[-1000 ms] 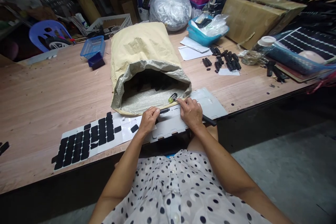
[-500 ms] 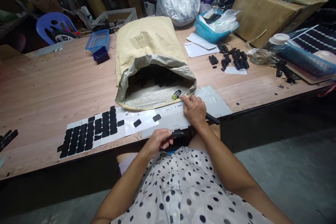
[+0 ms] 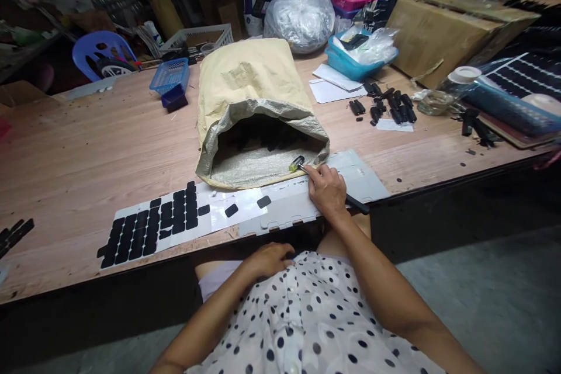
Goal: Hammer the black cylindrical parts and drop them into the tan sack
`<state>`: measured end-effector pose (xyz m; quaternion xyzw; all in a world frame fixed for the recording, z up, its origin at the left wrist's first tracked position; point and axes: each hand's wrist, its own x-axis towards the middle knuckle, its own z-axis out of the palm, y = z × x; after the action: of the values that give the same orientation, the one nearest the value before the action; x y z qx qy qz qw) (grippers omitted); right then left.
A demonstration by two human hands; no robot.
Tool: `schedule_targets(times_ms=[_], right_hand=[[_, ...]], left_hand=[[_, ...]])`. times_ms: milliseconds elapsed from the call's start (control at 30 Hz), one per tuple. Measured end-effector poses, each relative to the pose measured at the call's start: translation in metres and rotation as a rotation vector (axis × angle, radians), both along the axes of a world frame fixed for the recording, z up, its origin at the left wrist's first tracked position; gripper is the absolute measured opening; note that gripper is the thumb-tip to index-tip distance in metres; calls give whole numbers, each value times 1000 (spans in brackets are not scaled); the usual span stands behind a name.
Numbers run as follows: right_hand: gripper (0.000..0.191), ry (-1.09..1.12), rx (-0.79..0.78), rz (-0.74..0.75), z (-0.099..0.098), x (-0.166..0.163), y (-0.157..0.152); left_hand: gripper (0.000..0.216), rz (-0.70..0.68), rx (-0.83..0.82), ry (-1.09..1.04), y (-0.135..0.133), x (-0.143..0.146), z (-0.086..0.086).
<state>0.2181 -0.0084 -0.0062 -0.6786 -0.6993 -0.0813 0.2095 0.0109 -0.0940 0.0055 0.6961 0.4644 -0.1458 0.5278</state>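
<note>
My right hand (image 3: 328, 190) is closed round what looks like a small hammer (image 3: 357, 204), gripping it close to its head. The head is yellow-green and black and rests by the lip of a pale yellow woven sack (image 3: 249, 73). The tool's black handle sticks out below the hand. The sack lies with its mouth facing me, and dark pieces inside are hard to make out. My left hand (image 3: 270, 259) lies low at my lap, thumb and forefinger apart, with nothing visible in it; its other fingers are partly hidden. Grey card (image 3: 359, 178) lies under my right hand.
A white sheet (image 3: 173, 194) with rows of black rounded stickers lies left along the table's front edge. Several small black parts (image 3: 397, 106) sit at right. Behind are a blue basket (image 3: 170, 76), a light-blue basin (image 3: 357, 64) and a cardboard box (image 3: 442, 29).
My left hand has dropped from the table edge toward my lap, and the black piece it held is out of sight. My right hand keeps its hold on the hammer. The view has shifted slightly.
</note>
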Motion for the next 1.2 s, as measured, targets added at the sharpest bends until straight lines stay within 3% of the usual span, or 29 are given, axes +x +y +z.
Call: schedule_targets(times_ms=[33,100,200,267,333,400,467,600,767,1000,1100,1200], right_hand=[[38,-2,1,0,0,0,0],[37,-4,-2,-1,1,-1,-1],[37,-5,-14,1,2,-1,-1],[38,-5,-19,1,2,-1,-1],[38,-7,-22,5,3,-1,-1],[38,-10,-23,10,3,-1,-1],[38,-13,-25,10,3,-2,-1],[38,-12,-29,0,2,-2,-1],[38,4,-29,-3,1,-1,0],[38,24,-41,-8,3,0,0],[38,29,-45,-11,4,2,0],[38,26,-45,-4,4,4,0]], left_hand=[[36,-110,-25,-120,8,-5,14],[32,-188,-88,-334,35,-12,40],[33,74,164,-424,97,-7,65],[28,332,596,-347,142,8,67],[21,415,889,-210,181,28,60],[21,366,998,-75,207,48,51],[25,280,1003,69,218,63,44],[34,235,956,249,217,71,40],[22,202,1004,119,205,43,36],[18,271,863,-181,134,-7,24],[22,308,829,-203,106,-6,18],[26,384,852,-169,95,5,15]])
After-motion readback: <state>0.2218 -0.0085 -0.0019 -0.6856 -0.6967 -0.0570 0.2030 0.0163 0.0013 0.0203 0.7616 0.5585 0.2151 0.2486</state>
